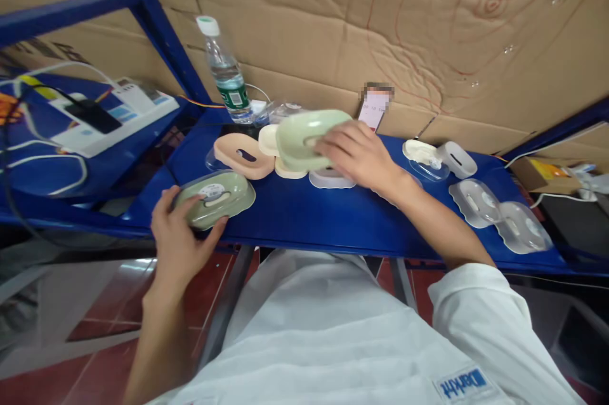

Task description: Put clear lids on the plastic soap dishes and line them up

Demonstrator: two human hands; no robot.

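Note:
My left hand (178, 237) grips a pale green oval dish with a clear lid (216, 197) at the near left edge of the blue shelf (309, 214). My right hand (356, 154) holds a second pale green oval dish (299, 138), tilted up above a cream dish (271, 145) and a clear lid (330, 178). A peach oval dish (242, 155) lies just left of them.
A water bottle (226, 72) stands at the back by the blue post. White and clear dish parts (440, 157) and clear lids (499, 214) lie to the right. A white device with cables (111, 113) sits at left. Cardboard lines the back wall.

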